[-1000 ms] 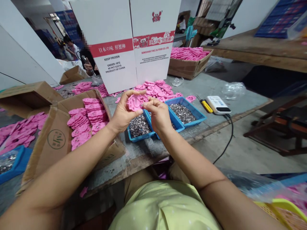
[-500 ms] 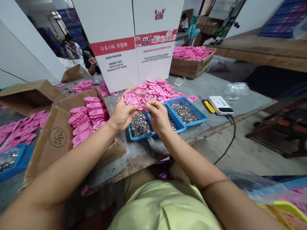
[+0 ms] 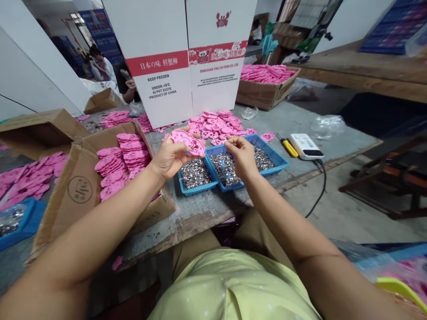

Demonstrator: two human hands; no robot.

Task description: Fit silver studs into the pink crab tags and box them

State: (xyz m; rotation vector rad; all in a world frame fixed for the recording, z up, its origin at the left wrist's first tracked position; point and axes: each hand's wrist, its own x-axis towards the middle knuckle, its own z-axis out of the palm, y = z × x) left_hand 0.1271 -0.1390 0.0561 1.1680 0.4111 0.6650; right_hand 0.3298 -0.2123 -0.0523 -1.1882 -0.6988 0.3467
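Pink plastic piece (image 3: 187, 141) was clamped in the grip of the left hand (image 3: 170, 156) above the counter (image 3: 283, 118). The right hand (image 3: 244, 156) had its grip together over the middle blue tray (image 3: 230, 187), whether on anything I could not tell. Beyond, more pink pieces (image 3: 216, 124) lay before a white carton (image 3: 160, 31).

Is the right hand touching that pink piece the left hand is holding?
Apart. The head view shows a plain gap between the right hand and the pink piece in the left hand, with loose pink pieces visible beyond.
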